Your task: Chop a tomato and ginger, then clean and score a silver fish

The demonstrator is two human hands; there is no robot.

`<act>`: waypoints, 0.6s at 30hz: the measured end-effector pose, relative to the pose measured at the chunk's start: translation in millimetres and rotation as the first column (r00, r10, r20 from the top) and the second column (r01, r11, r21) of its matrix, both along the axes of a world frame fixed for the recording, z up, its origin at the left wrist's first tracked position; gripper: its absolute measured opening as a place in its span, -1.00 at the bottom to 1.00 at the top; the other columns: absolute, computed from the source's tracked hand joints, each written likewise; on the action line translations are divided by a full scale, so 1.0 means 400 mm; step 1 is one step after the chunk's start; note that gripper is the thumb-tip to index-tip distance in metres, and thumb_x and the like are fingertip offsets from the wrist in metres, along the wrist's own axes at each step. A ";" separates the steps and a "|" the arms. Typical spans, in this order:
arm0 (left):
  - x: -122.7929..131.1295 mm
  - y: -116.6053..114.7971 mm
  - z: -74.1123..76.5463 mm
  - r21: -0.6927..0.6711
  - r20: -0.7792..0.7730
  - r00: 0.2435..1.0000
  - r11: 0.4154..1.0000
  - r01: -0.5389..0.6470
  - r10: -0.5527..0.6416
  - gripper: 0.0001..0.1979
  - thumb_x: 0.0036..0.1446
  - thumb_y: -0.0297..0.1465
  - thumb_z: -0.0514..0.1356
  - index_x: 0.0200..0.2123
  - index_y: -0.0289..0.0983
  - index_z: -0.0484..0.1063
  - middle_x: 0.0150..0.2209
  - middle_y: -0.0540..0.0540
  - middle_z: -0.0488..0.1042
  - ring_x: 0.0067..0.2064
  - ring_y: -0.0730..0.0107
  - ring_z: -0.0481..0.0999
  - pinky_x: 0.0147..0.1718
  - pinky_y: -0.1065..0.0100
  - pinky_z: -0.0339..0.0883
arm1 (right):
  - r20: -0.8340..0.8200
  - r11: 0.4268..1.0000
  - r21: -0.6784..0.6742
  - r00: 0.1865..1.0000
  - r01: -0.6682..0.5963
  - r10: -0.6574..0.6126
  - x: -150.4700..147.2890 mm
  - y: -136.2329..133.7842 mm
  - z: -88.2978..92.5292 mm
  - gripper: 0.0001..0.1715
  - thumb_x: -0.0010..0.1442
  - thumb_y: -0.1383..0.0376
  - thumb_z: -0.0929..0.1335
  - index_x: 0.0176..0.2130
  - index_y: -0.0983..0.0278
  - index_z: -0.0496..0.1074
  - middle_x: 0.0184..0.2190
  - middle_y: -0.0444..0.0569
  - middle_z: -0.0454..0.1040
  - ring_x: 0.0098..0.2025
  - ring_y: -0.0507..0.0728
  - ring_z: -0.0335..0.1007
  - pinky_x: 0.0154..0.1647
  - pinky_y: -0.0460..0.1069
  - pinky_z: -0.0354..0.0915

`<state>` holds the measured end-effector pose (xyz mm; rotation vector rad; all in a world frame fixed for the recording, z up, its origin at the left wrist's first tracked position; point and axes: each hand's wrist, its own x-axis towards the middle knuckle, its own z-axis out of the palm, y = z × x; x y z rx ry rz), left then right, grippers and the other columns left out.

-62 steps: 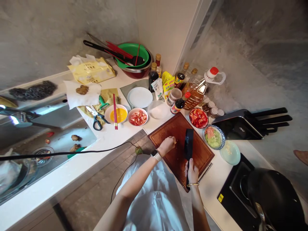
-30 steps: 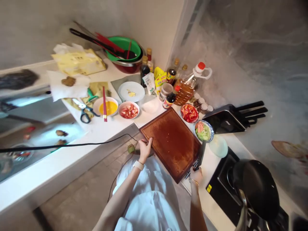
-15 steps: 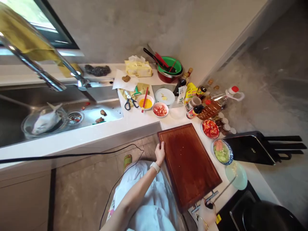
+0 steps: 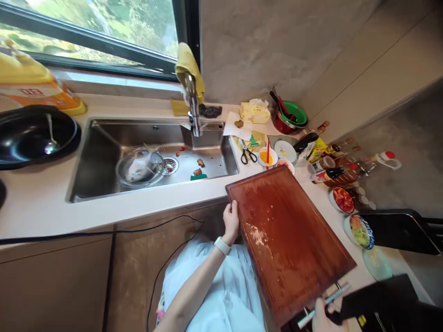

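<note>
A large reddish-brown wooden cutting board (image 4: pixel 294 235) is held tilted in front of me, with wet streaks and a pale patch of bits on its surface. My left hand (image 4: pixel 231 222) is closed on its left edge, thumb on top. At the lower right corner, my right hand (image 4: pixel 325 318) is closed around the board's metal handle (image 4: pixel 323 305). A black-handled knife (image 4: pixel 334 316) is in that same hand; its dark broad blade blends with the black stove behind it. The right fingers are partly cut off by the picture's bottom edge.
Left lies the steel sink (image 4: pixel 214 159), holding a fish in a clear bowl (image 4: pixel 140 167) and scraps. Beyond the board stand scissors (image 4: pixel 247 153), an egg bowl (image 4: pixel 268 157) and bottles (image 4: pixel 328 175). Right are a tomato bowl (image 4: pixel 342 199) and a blue-patterned bowl (image 4: pixel 360 231). A cable (image 4: pixel 104 234) crosses the front.
The view has swung left, showing more of the sink and window. The board is lifted and tilted up from the counter, now covering part of the small bowl behind it.
</note>
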<state>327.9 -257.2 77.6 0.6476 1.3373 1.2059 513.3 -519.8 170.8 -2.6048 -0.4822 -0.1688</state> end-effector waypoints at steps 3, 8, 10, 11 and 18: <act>-0.210 0.118 -0.017 -0.032 -0.103 0.995 0.999 -0.016 0.013 -0.44 0.13 0.07 -0.02 -0.35 -0.33 0.44 -0.39 -0.13 0.49 -0.35 0.32 0.40 -0.34 0.35 0.28 | 0.099 0.987 0.159 0.995 -0.024 0.008 -0.127 0.129 -0.039 -0.71 -0.15 0.06 0.30 -0.67 0.14 0.16 -0.68 -0.09 0.26 -0.58 0.17 0.26 -0.49 0.06 0.20; -0.493 0.339 -0.060 -0.258 -0.444 0.810 0.920 0.295 -0.384 -0.43 0.16 0.02 -0.08 -0.54 -0.30 0.42 -0.62 -0.17 0.42 -0.44 0.15 0.48 -0.37 0.26 0.32 | -0.040 0.911 0.379 0.981 -0.163 0.192 -0.328 0.355 -0.048 -0.74 -0.13 0.13 0.31 -0.62 0.19 0.15 -0.64 -0.17 0.24 -0.55 0.05 0.22 -0.43 -0.05 0.24; -0.568 0.412 -0.073 -0.337 -0.535 0.681 0.866 0.370 -0.499 -0.44 0.17 -0.01 -0.09 -0.61 -0.27 0.39 -0.70 -0.19 0.36 -0.46 0.08 0.50 -0.33 0.21 0.33 | -0.087 0.885 0.437 0.971 -0.162 0.221 -0.382 0.424 -0.053 -0.74 -0.13 0.15 0.32 -0.61 0.19 0.15 -0.64 -0.19 0.23 -0.54 0.03 0.20 -0.44 -0.07 0.24; -0.596 0.442 -0.079 -0.354 -0.562 0.642 0.854 0.382 -0.521 -0.45 0.16 -0.03 -0.09 -0.64 -0.26 0.37 -0.73 -0.20 0.34 -0.45 0.04 0.51 -0.30 0.18 0.33 | -0.113 0.873 0.461 0.966 -0.157 0.233 -0.402 0.453 -0.058 -0.74 -0.13 0.15 0.33 -0.60 0.19 0.15 -0.64 -0.20 0.23 -0.54 0.03 0.20 -0.45 -0.08 0.24; -0.689 0.555 -0.126 -0.369 -0.668 0.538 0.856 0.361 -0.514 -0.64 0.06 -0.16 0.05 -0.65 -0.23 0.35 -0.66 -0.26 0.40 -0.28 -0.11 0.54 -0.22 0.09 0.32 | -0.197 0.859 0.462 0.920 -0.219 0.340 -0.469 0.588 -0.122 -0.71 -0.08 0.16 0.33 -0.58 0.19 0.12 -0.63 -0.22 0.20 -0.55 0.00 0.15 -0.48 -0.10 0.21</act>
